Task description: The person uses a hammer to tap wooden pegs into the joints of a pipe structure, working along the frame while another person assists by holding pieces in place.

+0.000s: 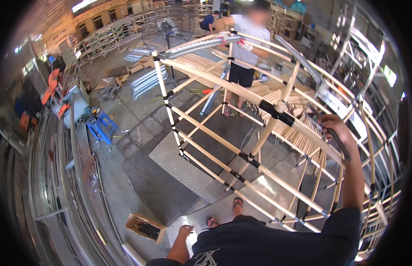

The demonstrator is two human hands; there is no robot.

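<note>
A large frame of beige pipes (pixel 206 137) with black joints stands in front of me. My right hand (pixel 333 126) is raised at its top right rail (pixel 319 141). The fingers are closed round a dark, slim bar-shaped tool (pixel 340 145), whose far end lies along my wrist; its exact kind is hard to make out. Left of it, a black joint (pixel 277 112) clamps the top rail to an upright post. My left hand (pixel 185 230) hangs low by my side with curled fingers; whether anything is in them is hidden. Near it sits an open cardboard box (pixel 134 227) with black parts inside.
Across the frame a person (pixel 246 48) in white gloves holds a grey metal rail (pixel 201 46). Pipes (pixel 277 95) lie stacked behind. At left are a blue stool (pixel 101 127) and long metal profiles (pixel 75 190). A metal plate (pixel 179 164) lies on the floor.
</note>
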